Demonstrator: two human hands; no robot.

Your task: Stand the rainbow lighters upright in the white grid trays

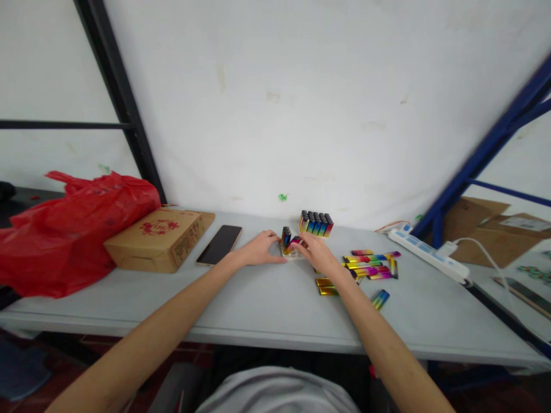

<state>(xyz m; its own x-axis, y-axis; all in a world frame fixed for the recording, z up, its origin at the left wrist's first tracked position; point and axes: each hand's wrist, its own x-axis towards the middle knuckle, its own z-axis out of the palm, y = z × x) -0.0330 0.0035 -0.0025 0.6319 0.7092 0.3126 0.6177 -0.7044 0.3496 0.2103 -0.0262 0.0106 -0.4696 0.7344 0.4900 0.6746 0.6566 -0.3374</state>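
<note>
Between my hands is a small clear plastic tray (295,256) with a few shiny multicoloured lighters (286,236) standing at its left end. My left hand (263,250) curves round the tray's left side, thumb at the near corner and fingers toward the far side. Over the tray's right part, my right hand (317,251) has its fingers closed on a pink and purple lighter (295,241), which is tilted and partly hidden. Just behind, a block of upright lighters (316,222) with black tops stands in rows.
Loose lighters (370,267) lie scattered right of my right forearm. A dark phone (220,244), a cardboard box (155,238) and a red plastic bag (81,223) are on the left. A white power strip (430,255) runs along the table's (267,315) right side.
</note>
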